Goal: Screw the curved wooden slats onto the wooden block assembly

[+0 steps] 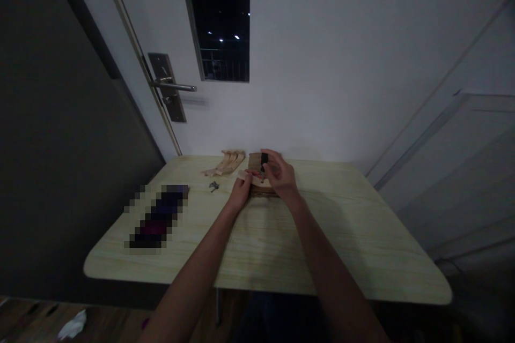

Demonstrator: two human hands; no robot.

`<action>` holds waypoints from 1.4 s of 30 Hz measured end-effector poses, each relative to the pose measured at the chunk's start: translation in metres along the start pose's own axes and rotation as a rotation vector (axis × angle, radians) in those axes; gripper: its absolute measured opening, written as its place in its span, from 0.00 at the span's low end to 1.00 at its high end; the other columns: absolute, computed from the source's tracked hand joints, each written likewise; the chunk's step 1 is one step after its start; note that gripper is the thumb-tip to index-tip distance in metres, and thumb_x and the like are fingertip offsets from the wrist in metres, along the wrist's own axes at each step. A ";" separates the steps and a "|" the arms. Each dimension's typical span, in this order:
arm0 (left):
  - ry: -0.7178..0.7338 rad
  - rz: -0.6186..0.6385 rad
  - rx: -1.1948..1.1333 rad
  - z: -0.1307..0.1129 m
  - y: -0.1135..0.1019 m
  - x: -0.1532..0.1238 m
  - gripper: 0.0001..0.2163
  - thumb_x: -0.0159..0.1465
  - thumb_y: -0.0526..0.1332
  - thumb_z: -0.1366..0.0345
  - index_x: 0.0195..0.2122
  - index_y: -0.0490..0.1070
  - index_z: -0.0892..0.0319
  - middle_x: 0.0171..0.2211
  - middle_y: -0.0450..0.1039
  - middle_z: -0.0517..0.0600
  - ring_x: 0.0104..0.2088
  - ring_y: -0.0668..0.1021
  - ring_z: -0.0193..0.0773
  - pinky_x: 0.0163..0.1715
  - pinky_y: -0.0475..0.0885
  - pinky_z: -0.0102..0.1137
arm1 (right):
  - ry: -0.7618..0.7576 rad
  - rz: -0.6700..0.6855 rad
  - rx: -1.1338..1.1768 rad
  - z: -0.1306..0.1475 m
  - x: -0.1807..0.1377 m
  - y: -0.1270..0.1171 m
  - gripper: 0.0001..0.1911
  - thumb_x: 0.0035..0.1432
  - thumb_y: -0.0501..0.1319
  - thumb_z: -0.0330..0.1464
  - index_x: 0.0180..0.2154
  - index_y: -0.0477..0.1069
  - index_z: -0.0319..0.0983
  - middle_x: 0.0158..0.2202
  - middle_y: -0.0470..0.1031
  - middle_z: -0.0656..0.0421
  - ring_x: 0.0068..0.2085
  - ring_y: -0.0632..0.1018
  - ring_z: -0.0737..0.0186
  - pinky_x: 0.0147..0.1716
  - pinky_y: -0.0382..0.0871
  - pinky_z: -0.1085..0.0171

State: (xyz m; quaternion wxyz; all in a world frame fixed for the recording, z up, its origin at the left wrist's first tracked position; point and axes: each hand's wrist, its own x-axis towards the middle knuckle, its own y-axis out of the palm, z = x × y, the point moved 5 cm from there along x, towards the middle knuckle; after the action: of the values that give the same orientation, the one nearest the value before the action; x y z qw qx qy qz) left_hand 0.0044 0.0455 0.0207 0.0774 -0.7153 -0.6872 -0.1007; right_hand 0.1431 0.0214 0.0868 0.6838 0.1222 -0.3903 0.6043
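Note:
Near the back of the table, my right hand [281,177] grips the black handle of a screwdriver [264,159], held upright with its tip down at a pale wooden piece [261,181]. My left hand [241,191] is closed on the left end of that piece. Beneath and behind it lies a brown cardboard box [255,162] with some reddish bits inside, partly hidden by my hands. To the left rest curved pale wooden parts [230,162] joined together. A small pile of screws [213,186] lies nearer to me; single ones are too small to tell.
The pale wood-grain table [265,257] stands against a white door with a metal handle [175,86] and a dark window [221,21]. A dark, pixelated flat object [161,217] lies on the table's left side. White crumpled paper [73,325] is on the floor.

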 end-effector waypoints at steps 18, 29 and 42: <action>0.013 0.010 0.033 -0.002 -0.001 -0.001 0.17 0.60 0.57 0.48 0.33 0.72 0.59 0.35 0.75 0.51 0.40 0.74 0.41 0.46 0.67 0.33 | 0.036 -0.031 -0.009 -0.002 0.001 -0.001 0.19 0.60 0.61 0.40 0.52 0.70 0.47 0.41 0.79 0.58 0.34 0.80 0.61 0.30 0.77 0.65; 0.015 0.011 0.014 -0.004 0.000 -0.001 0.17 0.60 0.57 0.48 0.32 0.71 0.57 0.32 0.74 0.50 0.39 0.74 0.42 0.46 0.68 0.34 | 0.058 -0.062 -0.025 -0.001 0.000 -0.001 0.18 0.57 0.63 0.41 0.50 0.71 0.46 0.42 0.77 0.58 0.31 0.77 0.65 0.26 0.75 0.67; 0.000 0.010 -0.011 -0.006 0.001 -0.003 0.15 0.62 0.57 0.50 0.33 0.72 0.58 0.33 0.76 0.50 0.39 0.75 0.41 0.45 0.69 0.34 | 0.023 -0.072 -0.051 -0.001 -0.001 -0.001 0.19 0.60 0.60 0.40 0.53 0.70 0.46 0.46 0.77 0.56 0.38 0.79 0.61 0.29 0.77 0.65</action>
State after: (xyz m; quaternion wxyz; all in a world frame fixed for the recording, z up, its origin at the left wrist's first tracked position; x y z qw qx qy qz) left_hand 0.0054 0.0411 0.0263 0.0739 -0.7190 -0.6832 -0.1043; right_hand 0.1444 0.0209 0.0858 0.7123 0.1118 -0.3930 0.5707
